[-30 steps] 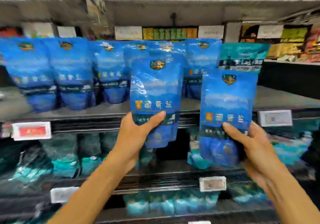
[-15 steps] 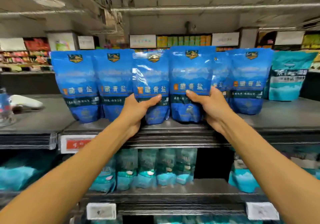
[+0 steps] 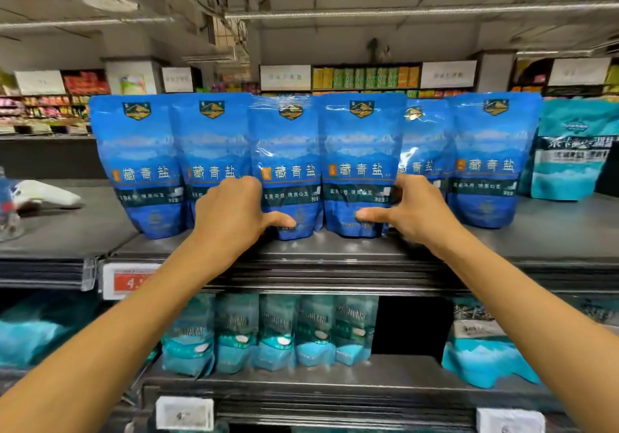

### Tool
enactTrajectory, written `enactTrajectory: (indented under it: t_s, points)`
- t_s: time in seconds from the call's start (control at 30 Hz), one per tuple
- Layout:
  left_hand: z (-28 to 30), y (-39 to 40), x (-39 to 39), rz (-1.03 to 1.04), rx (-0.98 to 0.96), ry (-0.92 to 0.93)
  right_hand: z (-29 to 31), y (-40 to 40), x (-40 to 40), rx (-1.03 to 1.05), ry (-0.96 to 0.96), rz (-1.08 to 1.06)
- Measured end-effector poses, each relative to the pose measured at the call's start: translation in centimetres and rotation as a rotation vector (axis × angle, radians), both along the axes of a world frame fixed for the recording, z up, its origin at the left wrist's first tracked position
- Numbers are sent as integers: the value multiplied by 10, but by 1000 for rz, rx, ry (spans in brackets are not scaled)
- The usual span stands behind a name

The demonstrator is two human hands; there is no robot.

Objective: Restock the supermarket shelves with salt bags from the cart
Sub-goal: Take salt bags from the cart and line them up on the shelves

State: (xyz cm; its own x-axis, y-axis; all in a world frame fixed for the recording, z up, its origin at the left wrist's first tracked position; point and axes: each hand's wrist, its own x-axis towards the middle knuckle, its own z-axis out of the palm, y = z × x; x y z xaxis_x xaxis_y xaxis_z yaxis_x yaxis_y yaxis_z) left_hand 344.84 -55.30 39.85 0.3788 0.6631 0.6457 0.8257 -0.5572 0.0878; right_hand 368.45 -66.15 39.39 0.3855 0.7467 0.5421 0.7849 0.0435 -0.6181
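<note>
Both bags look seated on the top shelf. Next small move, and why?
Probably let go and draw both hands back. The left hand and right hand each hold a blue salt bag standing upright on the shelf, in line with the row.

Blue salt bags (image 3: 288,164) wall-to-wall; bare top shelf (image 3: 552,231) right.

I have both arms stretched forward and up. My left hand (image 3: 231,214) and right hand (image 3: 407,213) sit side by side, fingers curled, thumbs pointing inward.
</note>
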Motion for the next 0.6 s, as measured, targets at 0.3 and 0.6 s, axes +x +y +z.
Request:
enactTrajectory:
  t_s: [0.3,0.6]
  points:
    - [-3,-2,-4,18,62,33,-5,-1,-1,-16,-70,-107]
    - [-26,-6,-11,-78,246,-129,-8,-23,-3,-68,-26,-102]
